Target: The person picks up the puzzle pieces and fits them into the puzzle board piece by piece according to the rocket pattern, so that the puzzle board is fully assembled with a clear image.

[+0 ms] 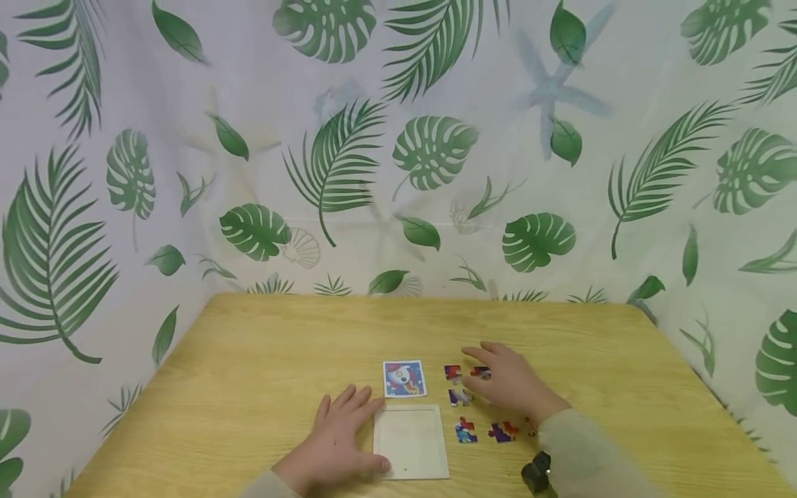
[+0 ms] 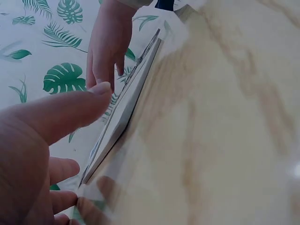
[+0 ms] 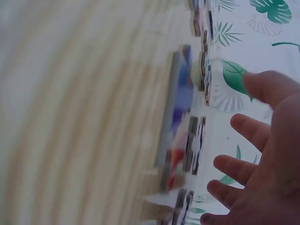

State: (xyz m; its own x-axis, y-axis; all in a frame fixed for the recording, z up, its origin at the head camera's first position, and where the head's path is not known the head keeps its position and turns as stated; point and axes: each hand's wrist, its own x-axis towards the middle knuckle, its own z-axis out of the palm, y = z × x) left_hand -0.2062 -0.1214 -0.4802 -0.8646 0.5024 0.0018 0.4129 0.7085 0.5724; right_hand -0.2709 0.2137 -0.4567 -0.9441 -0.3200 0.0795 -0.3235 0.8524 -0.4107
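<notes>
Puzzle pieces (image 1: 465,430) lie flat on the yellow wood-look counter (image 1: 261,360), to the right of a pale square puzzle tray (image 1: 412,443). They are red, blue, purple and white, and they sit a little apart. The right hand (image 1: 510,380) is over the far ones and hides part of one — its fingers are spread and almost straight, with nothing in them. I can't tell if a fingertip touches a piece. The left hand (image 1: 336,439) is at the tray's left side. Its fingers are spread wide and don't grip anything — the thumb reaches to the tray's near left corner. A small picture card (image 1: 403,379), with a white cartoon figure on it, lies just past the tray's far edge. Behind the counter hangs a white cloth (image 1: 367,270) with green leaves.
</notes>
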